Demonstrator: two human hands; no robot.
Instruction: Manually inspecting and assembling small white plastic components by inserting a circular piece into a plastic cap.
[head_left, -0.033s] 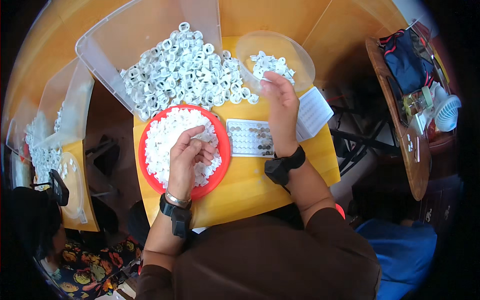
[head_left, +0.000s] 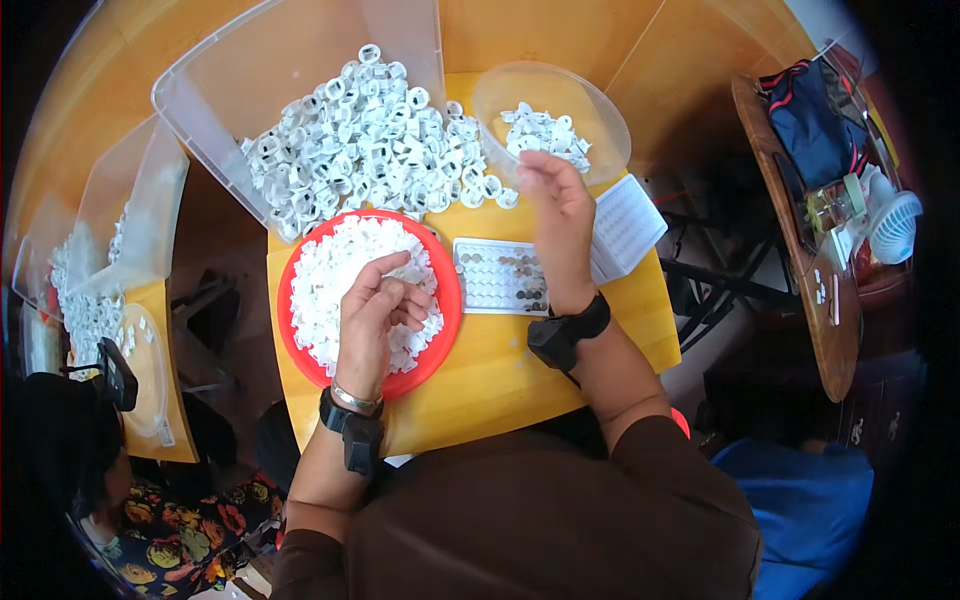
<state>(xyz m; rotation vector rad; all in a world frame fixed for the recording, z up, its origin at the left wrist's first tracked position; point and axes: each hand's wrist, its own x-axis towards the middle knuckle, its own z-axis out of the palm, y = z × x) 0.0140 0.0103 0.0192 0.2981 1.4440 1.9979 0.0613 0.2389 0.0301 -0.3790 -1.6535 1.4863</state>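
My left hand (head_left: 368, 318) is held over the red round tray (head_left: 453, 290), which is heaped with small white plastic pieces (head_left: 345, 265). Its fingers are curled together, and whatever may be between them is hidden. My right hand (head_left: 562, 225) is raised between the white tray of small round metal discs (head_left: 490, 275) and the clear round dish (head_left: 610, 110). Its fingers stretch forward with the tips slightly blurred, and nothing shows in them. White plastic parts (head_left: 545, 135) lie in that dish, close to my right fingertips.
A clear plastic bin (head_left: 215, 70) lies tipped, white ring-shaped parts (head_left: 365, 150) spilling onto the yellow table (head_left: 500, 400). A white ridged tray (head_left: 630, 225) leans at the right. Another person (head_left: 190, 530) sits at the left. A side table (head_left: 835, 350) holds a bag and a fan.
My right hand has shifted slightly down and its fingers have moved back a little from the parts in the clear dish. My left hand stays in place.
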